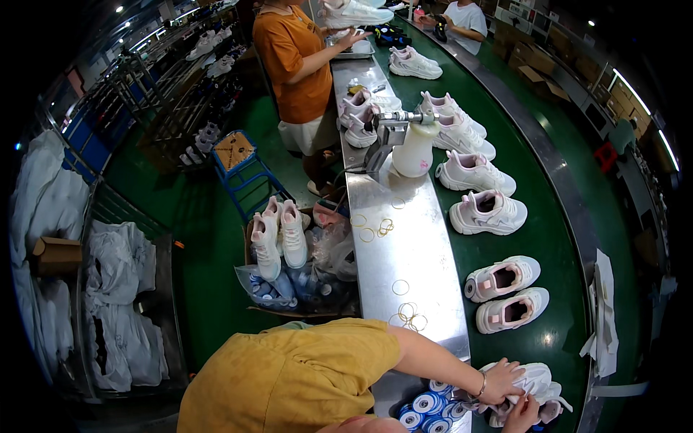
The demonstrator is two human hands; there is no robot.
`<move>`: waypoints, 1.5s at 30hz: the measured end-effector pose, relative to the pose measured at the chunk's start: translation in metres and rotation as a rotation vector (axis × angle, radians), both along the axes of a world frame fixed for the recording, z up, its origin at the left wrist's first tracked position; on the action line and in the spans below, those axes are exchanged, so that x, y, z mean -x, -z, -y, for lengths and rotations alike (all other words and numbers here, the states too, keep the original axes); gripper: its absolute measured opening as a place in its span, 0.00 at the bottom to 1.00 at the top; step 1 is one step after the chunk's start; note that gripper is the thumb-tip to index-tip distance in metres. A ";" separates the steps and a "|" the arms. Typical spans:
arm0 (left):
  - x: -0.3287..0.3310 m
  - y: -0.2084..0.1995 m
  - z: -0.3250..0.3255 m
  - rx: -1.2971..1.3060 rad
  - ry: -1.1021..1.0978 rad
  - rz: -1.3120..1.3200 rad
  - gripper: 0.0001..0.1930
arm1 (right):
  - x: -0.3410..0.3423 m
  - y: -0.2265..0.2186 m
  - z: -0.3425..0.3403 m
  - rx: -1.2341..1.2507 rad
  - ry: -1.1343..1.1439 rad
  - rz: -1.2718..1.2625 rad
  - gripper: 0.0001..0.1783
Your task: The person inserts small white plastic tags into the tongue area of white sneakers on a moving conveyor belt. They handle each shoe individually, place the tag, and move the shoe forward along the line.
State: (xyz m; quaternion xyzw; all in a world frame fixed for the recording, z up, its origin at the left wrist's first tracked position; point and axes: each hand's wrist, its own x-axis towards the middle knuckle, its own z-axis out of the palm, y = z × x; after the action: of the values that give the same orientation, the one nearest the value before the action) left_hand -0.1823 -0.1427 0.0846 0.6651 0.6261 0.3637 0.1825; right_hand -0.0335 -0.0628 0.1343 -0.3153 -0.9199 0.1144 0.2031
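Observation:
At the lower right, both my hands are on a white sneaker lying on the green belt. My left hand, with a bracelet at the wrist, bends its fingers over the shoe's upper. My right hand pinches at its near side; what lies between those fingertips is too small to make out. A second white-and-pink shoe shows partly beneath and beside my hands. Close to my left wrist, several blue-and-white round pieces are heaped on the metal bench.
White sneakers line the green belt. The metal bench carries rubber bands and a white bottle beside a metal fixture. Left of it stands a box with bagged pieces and sneakers. A person in orange works beyond, near a stool.

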 end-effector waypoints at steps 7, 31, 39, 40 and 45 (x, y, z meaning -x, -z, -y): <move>0.012 0.004 -0.007 0.012 0.003 0.000 0.23 | 0.004 0.016 -0.004 -0.175 0.050 0.011 0.08; 0.038 0.014 -0.034 0.045 0.018 -0.017 0.20 | 0.030 0.029 -0.026 -0.320 -0.023 0.112 0.11; 0.049 0.016 -0.035 0.022 0.031 0.013 0.22 | 0.032 0.048 -0.032 -0.150 0.012 -0.032 0.11; 0.050 0.015 -0.036 0.017 0.038 0.009 0.22 | 0.033 0.050 -0.034 -0.163 0.011 -0.047 0.10; 0.053 -0.006 -0.045 0.025 0.023 -0.038 0.21 | 0.046 0.021 -0.030 -0.246 0.039 0.022 0.08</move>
State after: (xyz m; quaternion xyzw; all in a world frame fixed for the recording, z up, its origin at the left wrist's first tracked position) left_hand -0.2353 -0.0980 0.0909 0.6768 0.6262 0.3410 0.1830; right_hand -0.0791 -0.0327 0.1137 -0.3073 -0.9228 -0.0066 0.2323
